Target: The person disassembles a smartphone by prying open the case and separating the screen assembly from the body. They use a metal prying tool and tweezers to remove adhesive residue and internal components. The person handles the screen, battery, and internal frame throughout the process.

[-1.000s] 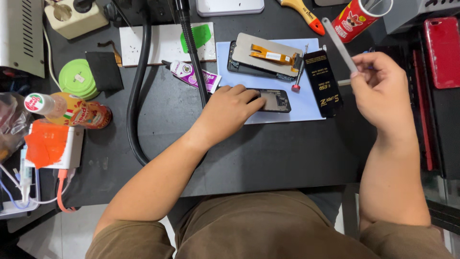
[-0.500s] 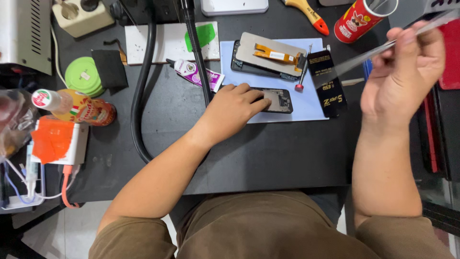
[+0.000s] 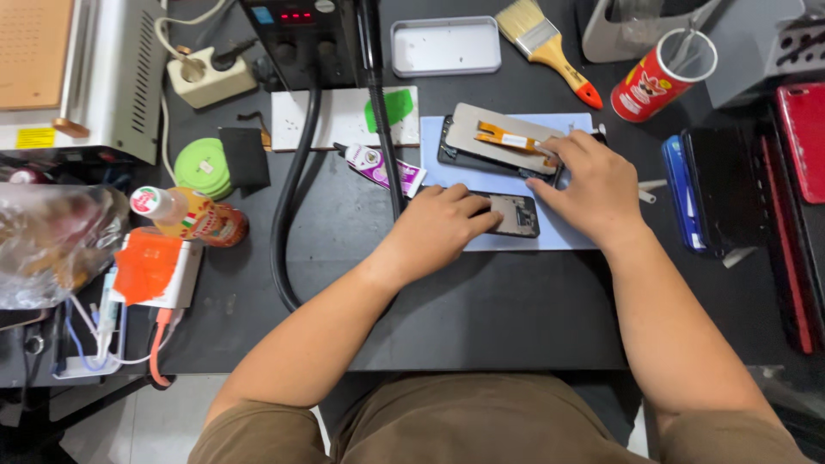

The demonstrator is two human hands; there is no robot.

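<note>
My left hand (image 3: 438, 228) lies flat on a pale blue mat (image 3: 567, 234), its fingers pressing the left end of a small dark phone body (image 3: 522, 216). My right hand (image 3: 597, 185) rests over the right end of a display panel (image 3: 485, 133) that lies face down, grey back up, with an orange flex cable (image 3: 507, 137). The fingertips of my right hand grip the panel's right edge by the cable. No tool shows in either hand.
A glue tube (image 3: 382, 167) and a black hose (image 3: 288, 198) lie left of the mat. Behind it are a metal tin (image 3: 445, 45), a paintbrush (image 3: 550, 43) and a red can (image 3: 657, 77) with tools. Phones (image 3: 718, 189) lie to the right, a bottle (image 3: 193, 215) to the left.
My right hand, which held a thin metal tool raised at the right, has come down onto the display panel without the tool. My left hand stays on the phone body.
</note>
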